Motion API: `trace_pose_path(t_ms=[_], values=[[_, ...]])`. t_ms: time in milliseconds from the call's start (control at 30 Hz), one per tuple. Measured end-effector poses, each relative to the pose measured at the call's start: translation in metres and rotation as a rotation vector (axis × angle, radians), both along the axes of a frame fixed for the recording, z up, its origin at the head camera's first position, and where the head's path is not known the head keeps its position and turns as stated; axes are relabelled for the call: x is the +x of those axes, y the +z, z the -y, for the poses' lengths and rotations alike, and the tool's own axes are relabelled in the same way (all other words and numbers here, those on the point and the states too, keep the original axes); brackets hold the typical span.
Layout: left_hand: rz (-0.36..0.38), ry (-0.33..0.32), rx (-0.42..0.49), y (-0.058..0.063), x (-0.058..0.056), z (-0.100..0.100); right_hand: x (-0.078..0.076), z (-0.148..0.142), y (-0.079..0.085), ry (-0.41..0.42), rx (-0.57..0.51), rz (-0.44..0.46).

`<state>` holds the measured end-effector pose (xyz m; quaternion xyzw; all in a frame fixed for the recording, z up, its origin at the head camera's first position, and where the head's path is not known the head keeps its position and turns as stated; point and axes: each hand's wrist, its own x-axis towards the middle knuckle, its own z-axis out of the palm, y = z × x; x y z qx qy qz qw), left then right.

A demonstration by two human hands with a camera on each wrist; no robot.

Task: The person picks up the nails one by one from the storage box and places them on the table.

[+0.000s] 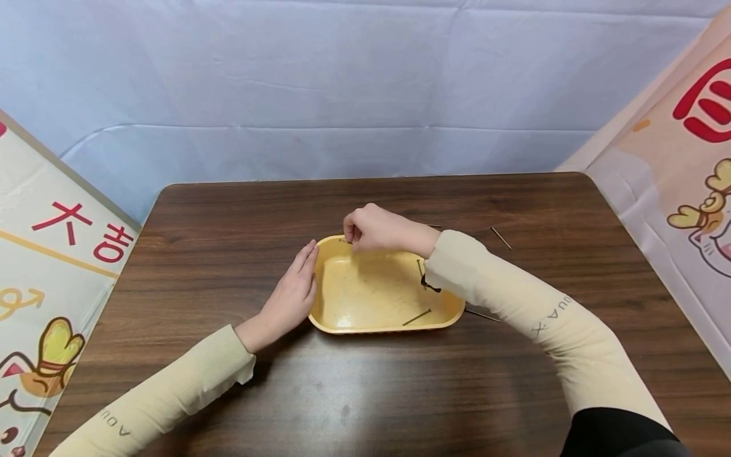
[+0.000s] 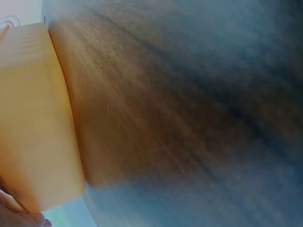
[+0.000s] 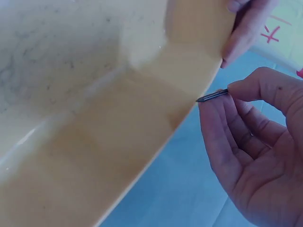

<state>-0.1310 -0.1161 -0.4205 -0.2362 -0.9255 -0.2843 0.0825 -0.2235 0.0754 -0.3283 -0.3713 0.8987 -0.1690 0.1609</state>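
A shallow yellow plastic tray (image 1: 365, 292) stands on the dark wood table. My left hand (image 1: 288, 298) rests along the tray's left end, its fingers straight against the rim. Over the far left rim, my right hand (image 1: 379, 228) pinches a nail (image 3: 213, 95) between thumb and fingers. The nail's pointed end faces the tray wall in the right wrist view. One nail (image 1: 417, 317) lies inside the tray at the front right. Another nail (image 1: 419, 267) is at the tray's right side, close to the right sleeve. The left wrist view shows the tray's outer wall (image 2: 38, 118).
To the right of the tray, loose nails lie on the table: one nail (image 1: 500, 237) farther back, one nail (image 1: 482, 315) by the front right corner. A small dark thing (image 1: 431, 284) shows beside the right cuff; its kind is unclear. Pale cloth (image 1: 342, 95) hangs behind the table.
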Motion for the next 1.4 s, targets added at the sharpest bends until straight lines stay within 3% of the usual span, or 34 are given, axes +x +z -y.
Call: trace_pose_path(t_ms=[267, 567, 900, 1400], values=[[-0.012, -0.005, 0.002, 0.0, -0.001, 0.0, -0.01, -0.006, 0.007, -0.066, -0.073, 0.079], [-0.017, -0.004, 0.0, -0.001, -0.002, 0.0, -0.016, -0.013, 0.013, -0.194, -0.178, 0.275], [0.001, 0.004, 0.002, -0.003, -0.002, 0.0, -0.024, -0.023, 0.015, -0.34, -0.258, 0.391], [0.016, 0.006, -0.005, -0.002, -0.001, -0.001, -0.027, -0.056, 0.015, -0.402, -0.269, 0.422]])
